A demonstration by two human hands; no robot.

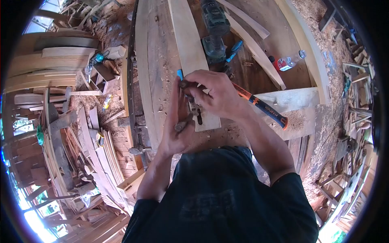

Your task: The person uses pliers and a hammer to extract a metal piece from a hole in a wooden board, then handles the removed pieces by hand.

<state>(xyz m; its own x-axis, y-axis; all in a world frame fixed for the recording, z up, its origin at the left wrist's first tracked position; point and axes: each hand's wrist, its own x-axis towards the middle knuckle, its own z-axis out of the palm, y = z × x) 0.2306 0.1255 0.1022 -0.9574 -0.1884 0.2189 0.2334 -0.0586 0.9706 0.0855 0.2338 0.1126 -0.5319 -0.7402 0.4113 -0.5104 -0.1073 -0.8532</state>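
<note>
A pale wooden board (190,44) lies lengthwise on the bench, with dark slots (199,117) cut through its near end. Over that end, my left hand (176,125) is closed around a slim piece whose round brownish end (178,127) shows by the thumb. My right hand (219,91) pinches a small dark piece (184,84) beside the left fingers; its kind is hidden by the fingers. A blue tip (180,73) sticks out just beyond the left fingertips. Close to my right wrist lies a hammer with an orange and black handle (269,110), its head out of sight.
Beyond my hands, a cordless drill (214,32) lies by a blue-handled tool (235,50). To the right are curved wood strips (259,52), a plastic bottle (289,62) and a cross plank (291,99). A clamp screw (142,152) borders the bench's left side; stacked lumber (60,65) stands farther left.
</note>
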